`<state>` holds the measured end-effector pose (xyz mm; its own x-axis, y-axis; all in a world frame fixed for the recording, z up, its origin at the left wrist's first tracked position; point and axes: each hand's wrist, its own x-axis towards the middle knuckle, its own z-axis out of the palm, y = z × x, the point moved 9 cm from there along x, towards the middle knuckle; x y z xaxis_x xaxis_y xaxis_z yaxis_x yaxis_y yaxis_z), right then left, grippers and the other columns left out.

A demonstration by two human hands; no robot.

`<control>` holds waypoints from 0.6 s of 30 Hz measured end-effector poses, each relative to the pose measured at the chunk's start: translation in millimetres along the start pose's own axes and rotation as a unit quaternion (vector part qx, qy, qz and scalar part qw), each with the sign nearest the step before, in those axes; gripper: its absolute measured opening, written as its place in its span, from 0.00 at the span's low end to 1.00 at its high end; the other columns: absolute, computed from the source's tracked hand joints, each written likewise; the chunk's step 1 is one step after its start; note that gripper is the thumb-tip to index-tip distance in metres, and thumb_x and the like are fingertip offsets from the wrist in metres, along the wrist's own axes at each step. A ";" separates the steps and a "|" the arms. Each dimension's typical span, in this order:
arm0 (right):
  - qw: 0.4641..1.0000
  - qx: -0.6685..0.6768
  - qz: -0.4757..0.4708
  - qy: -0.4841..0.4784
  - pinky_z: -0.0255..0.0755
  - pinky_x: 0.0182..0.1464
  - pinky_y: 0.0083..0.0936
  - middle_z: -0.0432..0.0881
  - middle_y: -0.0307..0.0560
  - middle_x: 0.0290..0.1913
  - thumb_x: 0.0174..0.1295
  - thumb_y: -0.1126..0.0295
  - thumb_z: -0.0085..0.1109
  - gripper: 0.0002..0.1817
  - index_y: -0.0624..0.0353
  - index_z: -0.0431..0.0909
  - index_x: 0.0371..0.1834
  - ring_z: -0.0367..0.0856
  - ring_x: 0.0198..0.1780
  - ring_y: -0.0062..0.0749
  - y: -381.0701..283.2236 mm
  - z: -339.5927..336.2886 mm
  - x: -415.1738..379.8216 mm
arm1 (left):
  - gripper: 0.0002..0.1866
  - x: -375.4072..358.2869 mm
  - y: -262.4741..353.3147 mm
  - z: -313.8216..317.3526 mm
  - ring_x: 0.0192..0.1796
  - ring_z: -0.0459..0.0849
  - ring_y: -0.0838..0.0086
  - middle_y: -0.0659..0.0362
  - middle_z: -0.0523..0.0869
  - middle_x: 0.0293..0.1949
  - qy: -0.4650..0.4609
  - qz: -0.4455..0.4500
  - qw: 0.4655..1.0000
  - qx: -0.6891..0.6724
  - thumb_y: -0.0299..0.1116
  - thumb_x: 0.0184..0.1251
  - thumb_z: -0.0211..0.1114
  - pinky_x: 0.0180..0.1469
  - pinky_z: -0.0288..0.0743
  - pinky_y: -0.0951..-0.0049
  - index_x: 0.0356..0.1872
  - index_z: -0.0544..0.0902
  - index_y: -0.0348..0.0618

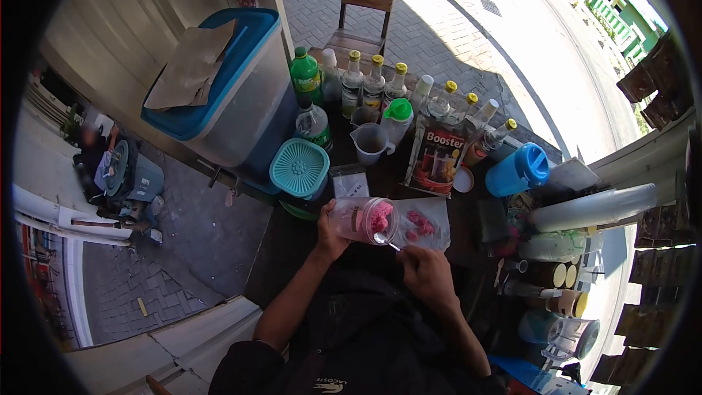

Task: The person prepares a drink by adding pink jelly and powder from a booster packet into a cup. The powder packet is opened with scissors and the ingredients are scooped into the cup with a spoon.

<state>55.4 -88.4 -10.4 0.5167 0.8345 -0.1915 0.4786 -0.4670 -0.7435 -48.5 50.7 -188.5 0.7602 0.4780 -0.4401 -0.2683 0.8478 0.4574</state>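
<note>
A clear plastic cup (363, 219) is held tilted on its side above the dark table (292, 241), its mouth turned toward the person's right. A clump of pink powder (381, 214) sits just inside the mouth. The left hand (330, 232) is wrapped around the cup's base and clamped on it. The right hand (426, 272) is closed on the handle of a small metal spoon (382, 239), whose bowl reaches into the cup's mouth. Just beside the cup lies an open clear bag (424, 223) with more pink powder in it, so judging by this, some powder is already in the cup and some is left in the bag.

Behind the bag stands a brown pouch labelled "Booster" (437, 155), with a small jug (369, 143) to its left and a teal strainer lid (299, 168) further left. A row of yellow-capped bottles (374, 82) lines the table's far edge, next to a green bottle (306, 77). A blue jug (518, 170) lies to the right, near a stack of clear cups (592, 207). A large blue-lidded tub (232, 88) sits at the left. The stall stands outdoors, with a wooden chair (362, 18) on sunlit paving beyond.
</note>
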 end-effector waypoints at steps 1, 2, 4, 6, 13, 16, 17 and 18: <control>1.000 0.003 0.007 0.008 0.71 0.36 0.43 0.80 0.61 0.27 0.60 0.68 0.56 0.09 0.61 0.83 0.36 0.81 0.31 0.56 5.5 -3.3 -1.0 | 0.36 3.8 6.1 -1.7 0.58 0.79 0.62 0.52 0.79 0.56 -0.007 0.034 0.999 -0.002 0.61 0.67 0.45 0.59 0.74 0.57 0.62 0.70 0.40; 0.999 0.041 0.026 -0.016 0.70 0.34 0.35 0.79 0.56 0.24 0.62 0.69 0.55 0.09 0.63 0.82 0.35 0.79 0.28 0.42 14.7 0.9 -1.1 | 0.35 5.6 12.1 -3.6 0.60 0.77 0.60 0.51 0.78 0.57 -0.013 0.069 0.998 -0.005 0.60 0.67 0.46 0.63 0.70 0.56 0.61 0.70 0.37; 0.995 0.086 0.048 -0.028 0.69 0.33 0.27 0.79 0.51 0.22 0.65 0.69 0.55 0.09 0.65 0.81 0.34 0.77 0.25 0.28 31.2 4.7 1.3 | 0.34 5.8 18.9 -5.2 0.61 0.76 0.60 0.51 0.78 0.57 -0.017 0.092 0.995 0.020 0.59 0.68 0.46 0.65 0.67 0.57 0.61 0.70 0.37; 0.969 0.225 0.073 -0.074 0.64 0.30 0.22 0.75 0.39 0.21 0.67 0.67 0.55 0.11 0.65 0.80 0.34 0.71 0.25 0.20 48.2 19.1 1.2 | 0.33 4.9 23.2 2.3 0.62 0.75 0.60 0.51 0.77 0.58 -0.022 0.113 0.992 0.045 0.57 0.68 0.46 0.67 0.65 0.57 0.61 0.70 0.38; 0.927 0.365 0.084 -0.018 0.60 0.30 0.17 0.70 0.30 0.23 0.69 0.67 0.53 0.13 0.64 0.78 0.31 0.65 0.27 0.12 85.6 47.2 -0.7 | 0.30 11.0 -14.1 3.3 0.62 0.75 0.64 0.54 0.77 0.58 -0.043 0.088 0.995 0.029 0.53 0.71 0.40 0.68 0.64 0.59 0.62 0.70 0.41; 0.911 0.398 0.109 0.027 0.59 0.29 0.16 0.70 0.30 0.22 0.70 0.66 0.52 0.14 0.63 0.78 0.29 0.64 0.26 0.12 129.6 62.1 7.9 | 0.28 50.5 -50.3 -14.9 0.60 0.76 0.65 0.54 0.78 0.56 -0.058 0.059 0.995 0.060 0.51 0.72 0.40 0.66 0.64 0.62 0.60 0.71 0.41; 0.906 0.400 0.134 0.032 0.54 0.26 0.15 0.68 0.28 0.21 0.71 0.65 0.52 0.15 0.61 0.77 0.28 0.61 0.24 0.10 157.1 65.0 15.4 | 0.27 78.4 -65.8 -26.9 0.58 0.77 0.65 0.54 0.79 0.54 -0.076 0.052 0.992 0.091 0.50 0.72 0.40 0.64 0.65 0.64 0.59 0.71 0.41; 0.900 0.403 0.162 0.036 0.50 0.24 0.15 0.67 0.27 0.20 0.71 0.63 0.52 0.15 0.59 0.77 0.27 0.58 0.21 0.09 182.5 67.1 20.1 | 0.27 105.9 -83.5 -60.4 0.58 0.77 0.65 0.54 0.79 0.54 -0.078 0.048 0.992 0.091 0.50 0.72 0.40 0.64 0.65 0.64 0.59 0.71 0.41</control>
<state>105.5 -137.3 -192.9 0.5945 0.6584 -0.4616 -0.3614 -0.2940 -0.8848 18.6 44.4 -319.9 0.8230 0.5004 -0.2689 -0.2435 0.7384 0.6289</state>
